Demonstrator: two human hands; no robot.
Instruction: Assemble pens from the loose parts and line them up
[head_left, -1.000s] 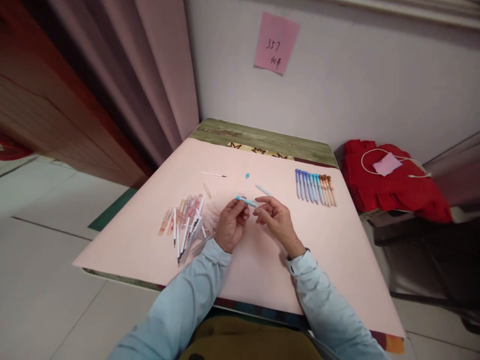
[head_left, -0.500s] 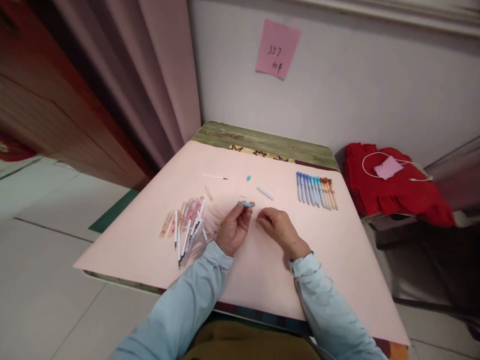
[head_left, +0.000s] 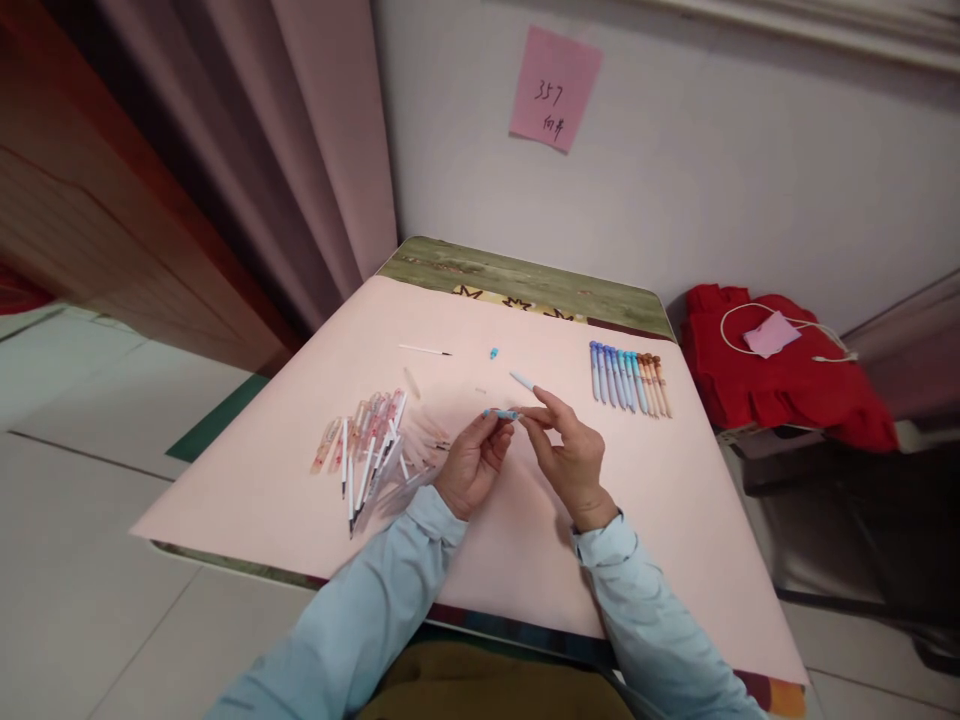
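Observation:
My left hand (head_left: 472,462) pinches a short blue pen part (head_left: 499,413) above the pink sheet (head_left: 660,500). My right hand (head_left: 571,450) meets it from the right, fingertips pinched at the same blue part. A pale blue pen barrel (head_left: 522,380) lies just beyond my right fingers. A small blue cap (head_left: 494,353) and a thin white refill (head_left: 425,350) lie farther back. To my left sits a loose heap of pink pen parts and refills (head_left: 369,450).
A neat row of blue and orange finished pens (head_left: 628,377) lies at the right back of the sheet. A red cloth with a white cable (head_left: 780,380) sits on a stand to the right. A pink note (head_left: 553,88) hangs on the wall.
My right hand rose from the sheet and came back to the blue part held by my left hand. The left hand shifted slightly toward me.

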